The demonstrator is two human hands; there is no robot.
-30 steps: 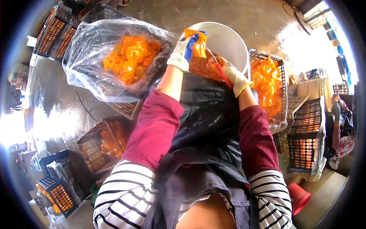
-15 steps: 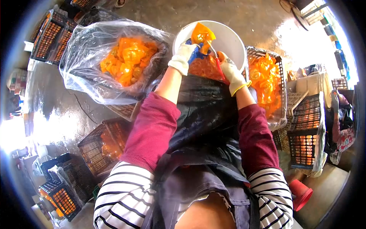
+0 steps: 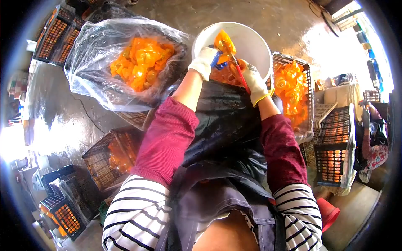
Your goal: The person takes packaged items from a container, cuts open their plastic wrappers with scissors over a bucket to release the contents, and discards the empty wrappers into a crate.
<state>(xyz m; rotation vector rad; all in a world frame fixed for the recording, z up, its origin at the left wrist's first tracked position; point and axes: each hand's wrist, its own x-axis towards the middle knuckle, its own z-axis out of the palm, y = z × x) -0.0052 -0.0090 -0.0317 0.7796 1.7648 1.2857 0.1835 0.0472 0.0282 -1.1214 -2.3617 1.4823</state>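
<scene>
My left hand [image 3: 204, 62], in a white glove with blue fingers, is closed on a crumpled orange plastic wrapper [image 3: 225, 43] above a white bucket [image 3: 260, 45]. My right hand [image 3: 254, 82], gloved in white with a yellow cuff, grips red-handled scissors [image 3: 241, 76]. The scissors' tip meets the lower end of the wrapper. What the wrapper encloses is hard to make out. Reddish-orange pieces [image 3: 226, 76] lie low in the bucket, partly hidden by my hands and the black apron [image 3: 222, 121].
Left of the bucket stands a clear plastic liner [image 3: 90, 62] with orange wrapped pieces [image 3: 142, 62]. A lined crate [image 3: 310, 83] of similar pieces [image 3: 291, 92] is on the right. Stacked black crates [image 3: 333, 161] and a red bucket [image 3: 328, 214] stand farther right. Another person [image 3: 374, 142] is at the right edge.
The orange wrapper has turned narrower and more upright, dropping slightly. Both hands remain over the bucket, and the scissors' blades show less than before.
</scene>
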